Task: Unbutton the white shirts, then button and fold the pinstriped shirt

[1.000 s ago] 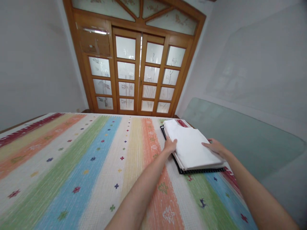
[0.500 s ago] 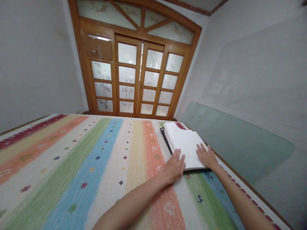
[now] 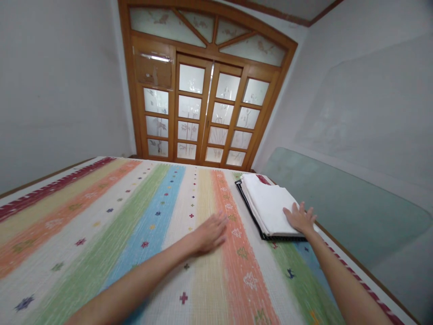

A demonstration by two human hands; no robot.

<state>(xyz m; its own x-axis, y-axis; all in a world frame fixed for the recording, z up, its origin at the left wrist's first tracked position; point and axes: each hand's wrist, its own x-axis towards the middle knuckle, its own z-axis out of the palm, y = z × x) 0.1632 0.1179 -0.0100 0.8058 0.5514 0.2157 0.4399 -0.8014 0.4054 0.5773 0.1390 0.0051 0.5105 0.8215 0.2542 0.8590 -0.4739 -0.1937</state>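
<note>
A folded white cloth point(image 3: 269, 203), perhaps a garment, lies on top of a dark folded piece point(image 3: 250, 214) whose black edge with white trim shows along the left and front sides. My right hand point(image 3: 301, 219) rests on the right front corner of the white cloth, fingers spread. To the left of the stack, my left hand point(image 3: 210, 234) is over the striped cover point(image 3: 169, 271), apart from the folded cloth. Its fingers are stretched out with nothing in them.
The striped cover spreads over a wide flat surface with a pale edge. A greenish panel point(image 3: 345, 198) stands along the right wall. Wooden doors with glass panes point(image 3: 192, 108) are at the far end. A plain wall point(image 3: 61, 90) rises on the left.
My left hand has left the white cloth and moved left over the cover. My right hand stays at the stack, its fingers lifted and spread wider. The view has shifted slightly left.
</note>
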